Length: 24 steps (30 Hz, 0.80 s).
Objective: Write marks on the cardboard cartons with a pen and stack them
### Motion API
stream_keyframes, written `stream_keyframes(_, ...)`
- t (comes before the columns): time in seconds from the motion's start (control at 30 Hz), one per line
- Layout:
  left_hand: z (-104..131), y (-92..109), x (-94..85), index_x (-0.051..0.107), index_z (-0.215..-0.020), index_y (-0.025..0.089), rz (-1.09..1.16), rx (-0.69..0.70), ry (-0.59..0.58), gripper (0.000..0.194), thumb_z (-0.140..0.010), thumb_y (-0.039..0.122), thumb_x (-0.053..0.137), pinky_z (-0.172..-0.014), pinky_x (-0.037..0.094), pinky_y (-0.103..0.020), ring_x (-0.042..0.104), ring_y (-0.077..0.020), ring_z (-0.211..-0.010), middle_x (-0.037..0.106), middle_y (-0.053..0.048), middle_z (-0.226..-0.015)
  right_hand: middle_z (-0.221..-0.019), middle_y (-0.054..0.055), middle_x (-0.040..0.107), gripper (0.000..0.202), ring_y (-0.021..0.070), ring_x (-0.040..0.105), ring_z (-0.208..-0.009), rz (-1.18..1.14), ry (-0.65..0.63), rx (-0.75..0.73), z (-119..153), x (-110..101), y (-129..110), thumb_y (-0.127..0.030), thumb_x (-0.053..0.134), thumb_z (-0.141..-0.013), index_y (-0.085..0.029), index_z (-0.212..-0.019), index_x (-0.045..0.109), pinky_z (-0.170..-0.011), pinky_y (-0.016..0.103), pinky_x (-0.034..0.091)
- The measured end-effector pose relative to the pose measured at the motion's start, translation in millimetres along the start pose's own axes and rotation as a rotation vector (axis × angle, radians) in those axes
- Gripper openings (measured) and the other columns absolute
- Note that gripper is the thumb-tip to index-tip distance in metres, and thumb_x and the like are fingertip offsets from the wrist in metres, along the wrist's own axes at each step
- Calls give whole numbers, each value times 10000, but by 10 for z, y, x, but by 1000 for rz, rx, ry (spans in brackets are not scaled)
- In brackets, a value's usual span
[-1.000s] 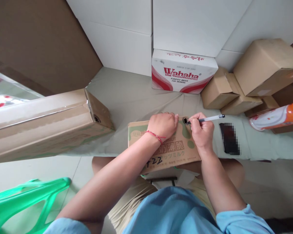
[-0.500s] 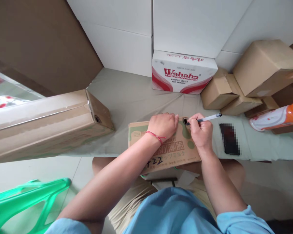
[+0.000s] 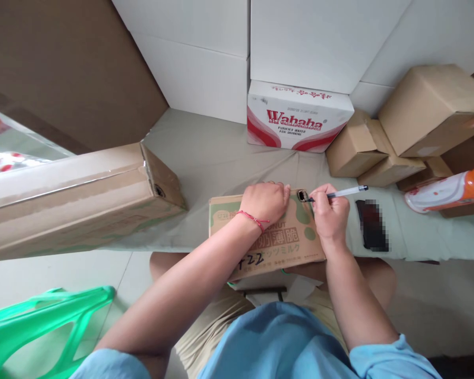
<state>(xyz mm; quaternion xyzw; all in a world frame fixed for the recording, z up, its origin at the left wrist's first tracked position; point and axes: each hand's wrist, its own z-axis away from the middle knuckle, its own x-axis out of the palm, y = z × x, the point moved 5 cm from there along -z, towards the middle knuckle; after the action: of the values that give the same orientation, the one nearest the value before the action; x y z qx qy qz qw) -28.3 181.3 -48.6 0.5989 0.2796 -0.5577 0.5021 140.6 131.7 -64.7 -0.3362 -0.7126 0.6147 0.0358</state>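
A flattened-looking cardboard box [image 3: 304, 250] with green patches, printed characters and a handwritten "+22" lies at the table's front edge, partly over my lap. My left hand [image 3: 264, 204], wearing a red string bracelet, presses on its top, fingers curled over the far edge; their tips are hidden. In my right hand [image 3: 331, 213] a pen [image 3: 351, 191] with a clear barrel is pinched near its point. The pen's dark tip is just right of a small dark-rimmed hole [image 3: 302, 195] near the box's far right corner.
A larger taped box [image 3: 102, 195] stands at left. Behind are a white-and-red Wahaba carton [image 3: 296, 123] and several brown boxes [image 3: 422, 116]. At right lie a phone [image 3: 371, 226] and an orange-and-white bottle [image 3: 442, 192]. A green plastic stool [image 3: 75, 308] stands on the floor.
My right hand and the pen have shifted slightly right, so the pen tip has left the hole and sits beside it. My left hand stays put on the box.
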Motion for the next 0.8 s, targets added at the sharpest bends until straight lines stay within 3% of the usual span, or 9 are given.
stream_keyframes(0.4, -1, -2, -8, 798, -1151, 182, 0, -3, -2, 590, -1168, 452, 274, -838, 568, -401, 790, -329, -1073, 829, -138, -1150, -591, -35, 556, 183, 143, 543, -587, -24, 97, -59, -37, -14, 87, -264, 582, -899, -230, -736, 659, -578, 255, 385)
stream_keyframes(0.8, 0, -5, 2, 796, -1144, 182, -2, 1, 4, 591, -1169, 460, 276, -830, 564, -408, 790, -335, -1065, 829, -139, -1143, -591, -39, 577, 180, 144, 538, -576, 22, 86, -53, -57, -5, 52, -283, 601, -894, -234, -728, 652, -613, 277, 406)
